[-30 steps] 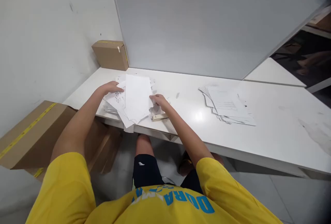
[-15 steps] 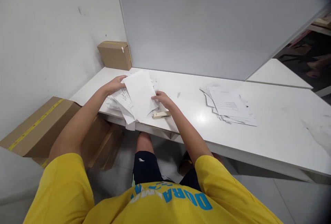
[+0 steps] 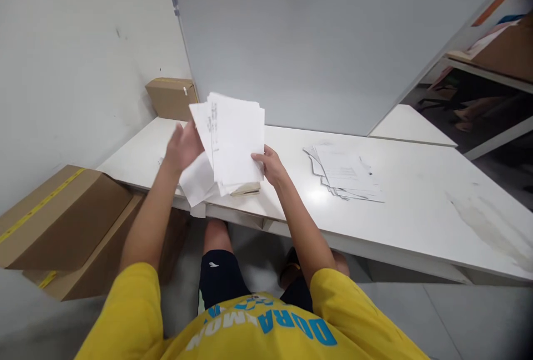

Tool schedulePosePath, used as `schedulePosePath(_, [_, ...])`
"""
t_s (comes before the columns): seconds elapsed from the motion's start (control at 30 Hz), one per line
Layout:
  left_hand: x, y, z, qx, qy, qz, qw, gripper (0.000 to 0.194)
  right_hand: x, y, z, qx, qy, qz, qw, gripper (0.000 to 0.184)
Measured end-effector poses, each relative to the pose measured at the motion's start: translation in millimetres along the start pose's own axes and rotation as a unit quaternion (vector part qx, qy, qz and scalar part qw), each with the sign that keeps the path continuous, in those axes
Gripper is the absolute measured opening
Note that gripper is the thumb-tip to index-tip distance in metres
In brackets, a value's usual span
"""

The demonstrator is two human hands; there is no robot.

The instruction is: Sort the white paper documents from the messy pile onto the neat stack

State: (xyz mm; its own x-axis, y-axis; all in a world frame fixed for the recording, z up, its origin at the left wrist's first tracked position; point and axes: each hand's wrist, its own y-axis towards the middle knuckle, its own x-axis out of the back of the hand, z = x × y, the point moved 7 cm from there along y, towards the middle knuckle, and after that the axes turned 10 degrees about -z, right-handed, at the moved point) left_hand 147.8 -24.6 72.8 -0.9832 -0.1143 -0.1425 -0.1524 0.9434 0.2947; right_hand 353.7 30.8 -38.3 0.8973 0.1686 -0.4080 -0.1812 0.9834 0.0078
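A bundle of white paper sheets [image 3: 238,138] is held up above the table, its left sheets fanned out and showing some writing. My right hand [image 3: 271,165] pinches the bundle at its lower right edge, thumb on the front. At the bundle's left side my left hand [image 3: 183,146] is open with fingers apart, slightly blurred; whether its fingertips touch the sheets I cannot tell. Below, loose white paper [image 3: 197,180] lies on the table, part of it hanging over the front edge. A beige stapler [image 3: 246,189] lies partly hidden under the bundle.
Another stack of papers [image 3: 343,171] lies on the white table [image 3: 287,199] to the right. A small cardboard box [image 3: 170,99] stands in the back left corner, beside a whiteboard [image 3: 308,55]. Larger cardboard boxes [image 3: 62,221] are at the left, below table level.
The sheets have been gathered and lifted off the table into a more upright bundle. My left hand has opened at their left side; my right hand keeps its hold. The view has shifted slightly.
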Motion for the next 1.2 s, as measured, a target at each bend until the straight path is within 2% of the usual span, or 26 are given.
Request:
schedulePosePath(0.07, [-13.3, -34.3, 11.7, -0.006, -0.01, -0.053, 0.999, 0.066, 12.9, -32.7, 9.3, -0.003, -0.019, 0.014, 1.0, 0.048])
schedulePosePath(0.17, [-39.6, -74.1, 42.9, 0.068, -0.001, -0.063, 0.996, 0.067, 38.0, -86.1, 9.2, -0.051, -0.059, 0.021, 0.997, 0.057])
schedulePosePath(0.3, [-82.3, -113.3, 88.7, 0.205, 0.036, 0.032, 0.978, 0.07, 77.6, -150.3, -6.2, -0.118, -0.075, -0.031, 0.99, 0.059])
schedulePosePath(0.37, [-101.6, -130.4, 108.4, 0.25, 0.045, 0.078, 0.964, 0.066, 98.0, -178.3, -18.0, -0.146, -0.062, -0.06, 0.986, 0.057])
schedulePosePath(0.47, [-123.2, -144.5, 129.2, 0.271, 0.058, 0.107, 0.955, 0.057, 125.8, -215.1, -42.0, -0.211, -0.026, -0.074, 0.974, 0.052])
schedulePosePath(0.53, [-132.2, -141.3, 136.5, 0.255, 0.085, 0.123, 0.955, 0.053, 139.9, -229.9, -57.2, -0.241, -0.016, -0.07, 0.968, 0.046])
schedulePosePath(0.57, [-133.3, -134.4, 137.7, 0.232, 0.107, 0.126, 0.959, 0.052, 146.0, -231.7, -62.9, -0.24, -0.016, -0.076, 0.968, 0.043])
schedulePosePath(0.63, [-124.6, -110.6, 134.6, 0.148, 0.177, 0.097, 0.968, 0.051, 156.6, -223.0, -69.9, -0.195, -0.009, -0.123, 0.973, 0.04])
schedulePosePath(0.7, [-104.5, -83.3, 126.5, 0.027, 0.287, 0.029, 0.957, 0.051, 165.3, -203.8, -72.9, -0.108, 0.014, -0.219, 0.97, 0.039])
schedulePosePath(0.73, [-95.5, -73.1, 125.2, -0.022, 0.349, 0.011, 0.937, 0.051, 168.4, -193.8, -74.7, -0.061, 0.028, -0.276, 0.959, 0.039])
schedulePosePath(0.77, [-89.6, -66.1, 128.6, -0.051, 0.413, 0.016, 0.909, 0.051, 170.2, -184.8, -77.5, -0.021, 0.04, -0.33, 0.943, 0.04])
schedulePosePath(0.83, [-86.3, -61.2, 144.7, -0.079, 0.523, 0.075, 0.845, 0.055, 169.9, -170.2, -86.0, 0.026, 0.044, -0.417, 0.907, 0.041])
schedulePosePath(0.9, [-90.8, -66.4, 164.5, -0.094, 0.59, 0.147, 0.788, 0.058, 166.3, -160.0, -93.7, 0.039, 0.027, -0.463, 0.885, 0.04])
schedulePosePath(0.97, [-96.5, -73.6, 178.5, -0.113, 0.625, 0.178, 0.752, 0.053, 162.8, -154.5, -96.8, 0.04, -0.004, -0.475, 0.879, 0.039])
schedulePosePath(1.03, [-99.1, -77.4, 185.2, -0.132, 0.643, 0.165, 0.736, 0.048, 159.7, -152.4, -95.9, 0.041, -0.042, -0.464, 0.884, 0.038])
schedulePosePath(1.13, [-99.0, -77.8, 187.0, -0.162, 0.64, 0.132, 0.739, 0.047, 156.6, -153.4, -92.0, 0.036, -0.095, -0.441, 0.892, 0.037])
schedulePosePath(1.2, [-100.1, -77.4, 187.3, -0.187, 0.622, 0.136, 0.748, 0.049, 154.3, -153.7, -89.9, 0.027, -0.116, -0.426, 0.897, 0.038])
